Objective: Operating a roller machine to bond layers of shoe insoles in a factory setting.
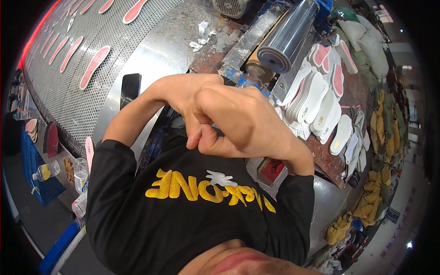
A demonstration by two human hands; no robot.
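Note:
My two hands are raised together in front of my chest, touching each other. My right hand (243,117) is closed with its fingers curled in, and its thumb lies close to the left thumb. My left hand (185,94) is bent at the wrist, thumb pointing down; its other fingers are mostly hidden behind the right hand. Whatever sits between the fingertips, if anything, is too small to make out. Beside my left forearm a dark phone (130,89) lies on the metal edge. A stack of white insoles (307,98) lies beyond my right hand.
Pink-and-white insoles (95,67) lie spaced on a perforated conveyor belt (114,32) at the left. A shiny metal roller (286,39) stands ahead on the right. Bottles (81,174) stand at the lower left, and yellowish bundles (371,192) line the far right.

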